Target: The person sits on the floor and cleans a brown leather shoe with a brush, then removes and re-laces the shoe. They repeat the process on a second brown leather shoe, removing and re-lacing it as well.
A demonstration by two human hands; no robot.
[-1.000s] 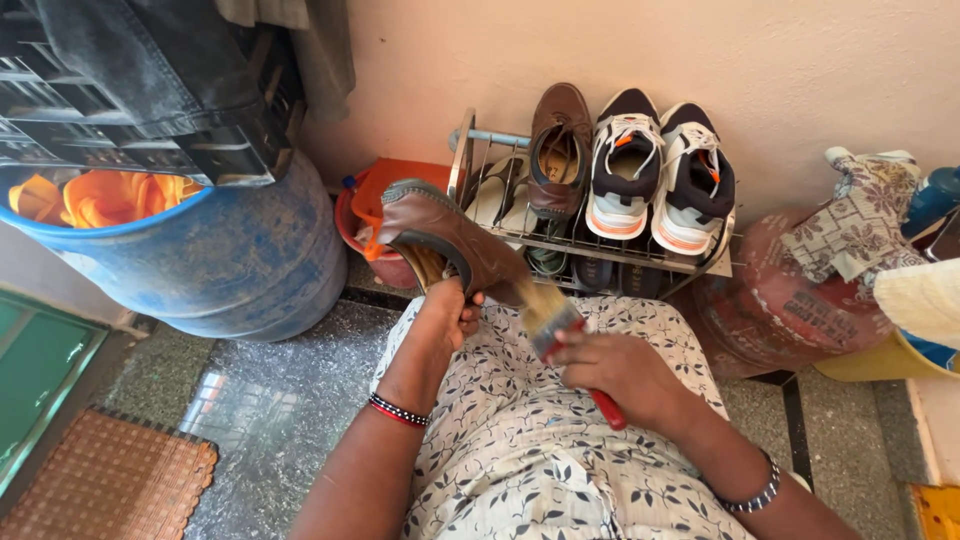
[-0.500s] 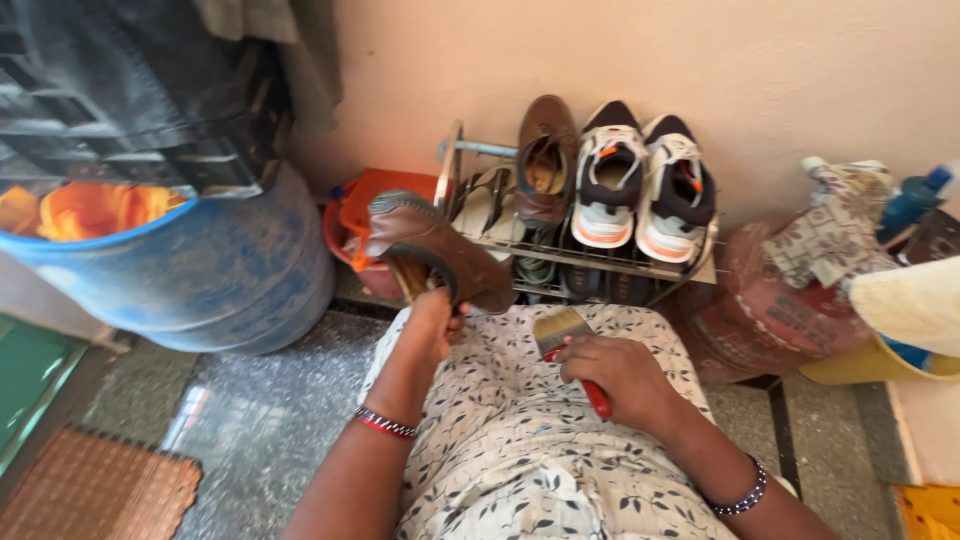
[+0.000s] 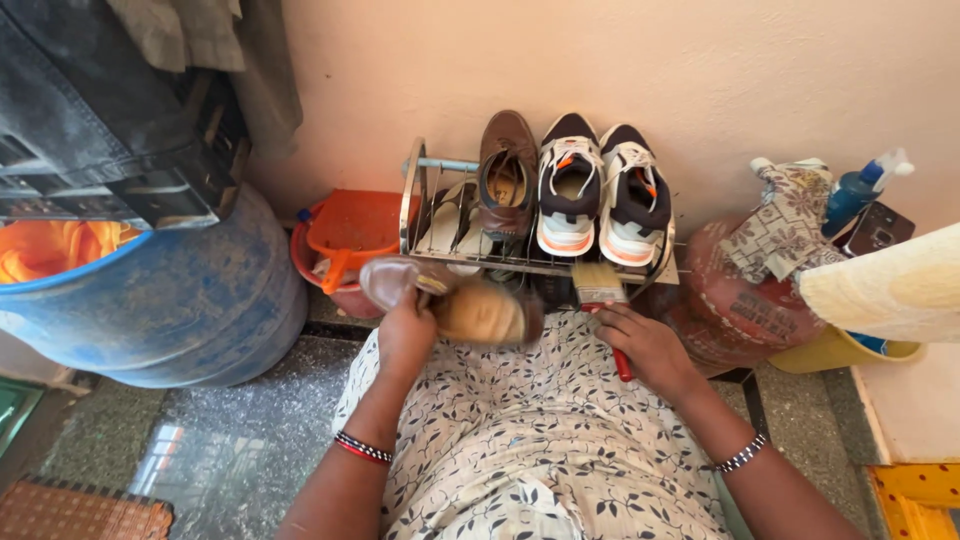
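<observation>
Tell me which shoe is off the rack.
The brown shoe in the left hand, sole turned up; its mate and both sneakers sit on the rack.

Soft, bright daylight fills my view; the brown shoe [image 3: 455, 305] in my left hand [image 3: 405, 335] smears with motion blur; the wall beyond stays sharp; edges bend slightly.

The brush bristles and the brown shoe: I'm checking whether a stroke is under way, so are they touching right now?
Apart. The head view shows the brush in the right hand, with rack and fabric visible between its bristles and the brown shoe.
</observation>
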